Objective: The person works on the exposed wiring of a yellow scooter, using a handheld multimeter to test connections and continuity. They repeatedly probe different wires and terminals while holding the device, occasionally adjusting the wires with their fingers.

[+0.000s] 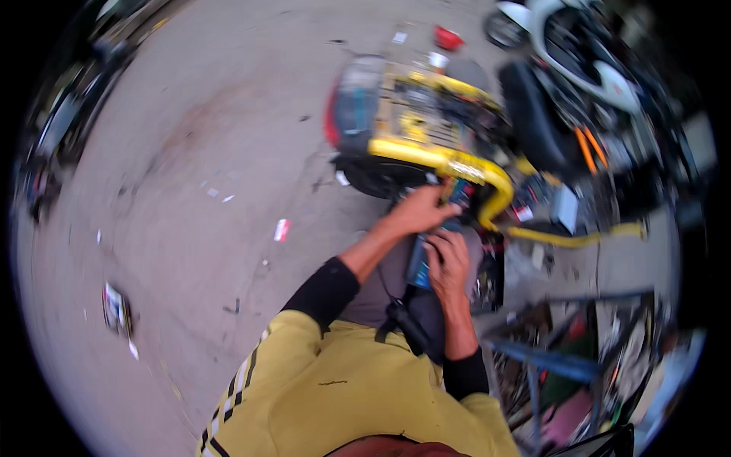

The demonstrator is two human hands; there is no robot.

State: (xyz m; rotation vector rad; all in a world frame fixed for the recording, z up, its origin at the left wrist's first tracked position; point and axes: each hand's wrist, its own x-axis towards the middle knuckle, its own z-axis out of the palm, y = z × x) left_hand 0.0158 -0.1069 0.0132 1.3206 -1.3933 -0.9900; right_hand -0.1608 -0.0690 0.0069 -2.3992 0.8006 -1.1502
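Left hand: I see it (419,211) reaching to the near edge of the yellow-framed vehicle (411,151), fingers narrowed at a cluster of small multicoloured parts (461,190); blur keeps me from telling whether it grips any.
Right hand: this one (448,263) sits just nearer the body, fingers curled beside the blue box (418,266); I can't tell whether it holds anything.
Blue box: between the person's legs, partly behind the right hand.
Yellow-framed vehicle: beyond both hands, its red lamp (332,114) at the left end, its yellow tube bending down at the near right corner.
Right of the frame: I get a black seat (537,114), two orange handles (591,148) and a white box (564,208).
Concrete ground: a red-and-white packet (282,230) lies left of the left hand.
Lower right: a metal-framed rack (548,359) full of scrap.
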